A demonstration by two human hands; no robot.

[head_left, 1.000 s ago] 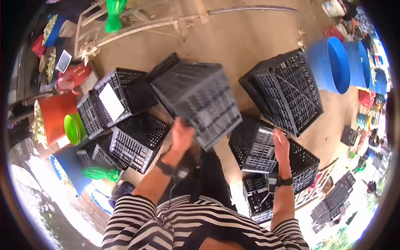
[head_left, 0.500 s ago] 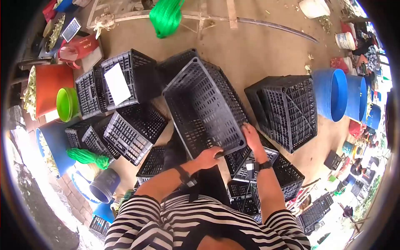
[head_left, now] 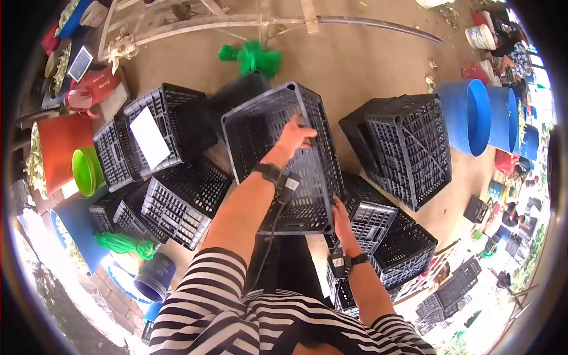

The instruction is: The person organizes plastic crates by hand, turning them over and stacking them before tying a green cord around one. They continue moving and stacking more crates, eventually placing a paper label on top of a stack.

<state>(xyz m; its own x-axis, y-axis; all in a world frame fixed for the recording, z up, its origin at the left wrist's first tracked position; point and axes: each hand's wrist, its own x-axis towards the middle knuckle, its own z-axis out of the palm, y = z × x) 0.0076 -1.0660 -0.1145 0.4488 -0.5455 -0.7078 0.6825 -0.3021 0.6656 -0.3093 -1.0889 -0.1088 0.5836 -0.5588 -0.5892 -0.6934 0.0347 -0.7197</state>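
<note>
- Half a second earlier the left hand (head_left: 294, 140) gripped the near rim of the slatted crate (head_left: 309, 183); it now reaches over the crate's mouth, fingers loosely spread towards the right-hand wall. Whether it touches that wall cannot be told.
- The right hand (head_left: 342, 222) remains by the near right corner, fingers stretched along the outside and seemingly touching it; how firmly it holds cannot be told.
- The crate is in front of the person, mouth towards the camera, between the crates on the left and the tilted stack (head_left: 408, 151) on the right. A second earlier it was blurred, its outer side showing.
- The green bundle (head_left: 253, 58), which overlapped the wooden rail (head_left: 236, 21) half a second earlier, now shows on the near side of it, spread like a loose bow.
- The crate is dark, stiff plastic, box-shaped, with rows of narrow slots and a thick, smooth rim.
- The tilted stack has the same openwork, with diagonal ribs across a face.
- A plain white sheet (head_left: 149, 138), flat and rectangular, lies against a crate on the left.
- Smooth, round blue tubs (head_left: 471, 118) stand beyond the tilted stack; a glossy lime-green bucket (head_left: 87, 171) sits at far left.
- The floor (head_left: 361, 65) is matte brown.
</note>
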